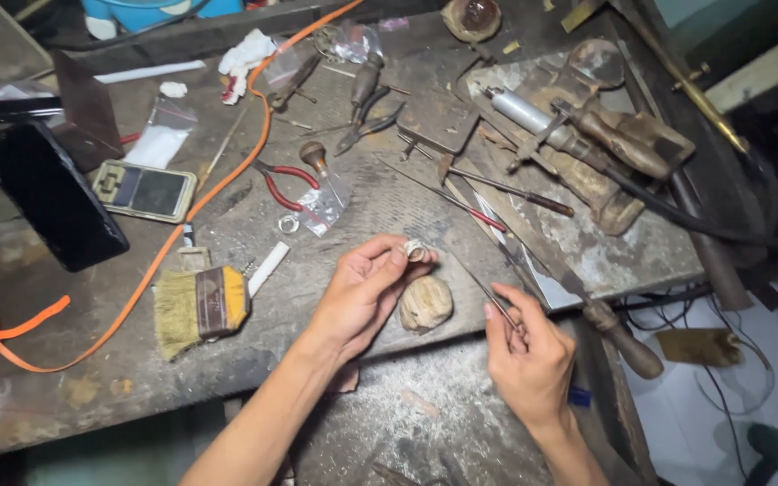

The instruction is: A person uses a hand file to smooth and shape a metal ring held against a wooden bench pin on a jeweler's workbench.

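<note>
Silver ring point(415, 250), just below the frame's centre, sits pinched in the left hand's point(362, 292) fingertips, above a rounded wooden peg point(425, 303) on the dusty tabletop point(407, 423). The right hand point(526, 355), lower right, pinches a thin needle file point(488, 288) aimed at the ring. A brush point(200, 306) lies at left

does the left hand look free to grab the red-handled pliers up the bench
Probably not yet: the left hand pinches a small ring. The red-handled pliers lie uncovered, with only a small plastic bag beside them.
</note>
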